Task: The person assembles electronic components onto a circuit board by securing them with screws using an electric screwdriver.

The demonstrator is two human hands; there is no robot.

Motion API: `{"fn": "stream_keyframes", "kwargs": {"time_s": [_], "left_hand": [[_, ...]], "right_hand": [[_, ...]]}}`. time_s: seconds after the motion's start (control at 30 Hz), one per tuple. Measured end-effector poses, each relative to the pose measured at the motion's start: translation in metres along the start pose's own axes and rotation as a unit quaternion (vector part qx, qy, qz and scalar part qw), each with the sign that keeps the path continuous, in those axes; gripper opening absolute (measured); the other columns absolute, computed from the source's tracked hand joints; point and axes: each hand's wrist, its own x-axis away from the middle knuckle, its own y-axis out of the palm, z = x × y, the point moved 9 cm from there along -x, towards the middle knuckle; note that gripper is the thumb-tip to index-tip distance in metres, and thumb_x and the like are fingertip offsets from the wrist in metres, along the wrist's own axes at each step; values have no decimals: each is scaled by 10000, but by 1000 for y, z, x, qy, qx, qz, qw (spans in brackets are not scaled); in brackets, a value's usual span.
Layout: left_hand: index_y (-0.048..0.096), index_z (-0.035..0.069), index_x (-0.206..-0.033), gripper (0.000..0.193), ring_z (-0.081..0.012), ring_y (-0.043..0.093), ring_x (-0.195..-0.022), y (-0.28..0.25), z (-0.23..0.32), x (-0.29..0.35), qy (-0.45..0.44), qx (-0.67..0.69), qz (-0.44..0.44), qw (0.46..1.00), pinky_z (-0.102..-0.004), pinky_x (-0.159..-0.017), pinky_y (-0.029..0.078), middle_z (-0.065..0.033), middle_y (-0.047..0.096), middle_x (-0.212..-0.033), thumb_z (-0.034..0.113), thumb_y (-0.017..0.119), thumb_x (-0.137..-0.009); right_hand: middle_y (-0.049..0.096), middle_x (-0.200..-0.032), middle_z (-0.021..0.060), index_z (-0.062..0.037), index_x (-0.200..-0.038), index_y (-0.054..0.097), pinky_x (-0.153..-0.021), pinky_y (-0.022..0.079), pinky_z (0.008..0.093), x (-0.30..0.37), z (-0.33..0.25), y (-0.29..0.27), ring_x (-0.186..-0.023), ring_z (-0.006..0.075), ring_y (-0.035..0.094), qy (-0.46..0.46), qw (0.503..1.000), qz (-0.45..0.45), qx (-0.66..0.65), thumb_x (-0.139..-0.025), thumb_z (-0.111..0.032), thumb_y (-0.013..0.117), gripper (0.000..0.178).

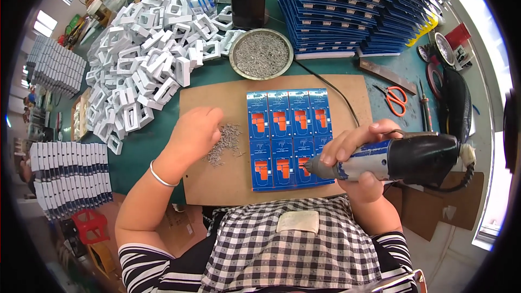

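My right hand (358,149) is wrapped round a corded electric screwdriver (374,161), grey and blue in front with a black rear end. It lies nearly level, and its tip points left over the lower part of a blue circuit-board panel (277,141). The panel is split into several sections, each with an orange patch. My left hand (198,129) has its fingers curled together at the left edge of a loose pile of small metal screws (226,145). Whatever those fingers hold, if anything, is hidden. Panel and screws rest on a brown board (214,184).
Beyond the board stands a round metal bowl (239,65) of small screws. White plastic frames (144,65) are heaped at left. Blue panels (325,16) stack at far right. Red-handled scissors (396,100) and a soldering iron (426,111) lie at right. A black cable (336,89) crosses the board.
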Motion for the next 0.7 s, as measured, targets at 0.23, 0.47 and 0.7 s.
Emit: {"fn": "stream_keyframes", "kwargs": {"time_s": [0.23, 0.47, 0.7], "left_hand": [[671, 40, -926, 132, -275, 642, -765, -7, 27, 25, -21, 305, 69, 950, -359, -682, 525, -117, 651, -834, 6, 643, -802], [689, 74, -870, 147, -252, 633, -787, 8, 72, 26, 19, 318, 105, 942, -344, -724, 503, -72, 679, -837, 69, 752, -737], [700, 133, -797, 157, -216, 523, -848, 15, 85, 16, 26, 243, 109, 964, -358, -790, 390, 9, 590, -821, 113, 792, -671]], "right_hand": [[610, -866, 150, -84, -1254, 307, -737, 555, 418, -5, 4, 3, -780, 280, 651, 21, 1000, 11, -6, -784, -148, 729, 634], [613, -868, 161, -50, -1259, 312, -769, 554, 437, -11, 7, 8, -796, 285, 654, 2, 999, -53, 5, -757, -73, 688, 627], [613, -860, 161, -43, -1267, 325, -776, 555, 431, -7, 9, 3, -794, 283, 654, 0, 999, -35, -4, -736, -43, 680, 639]]}}
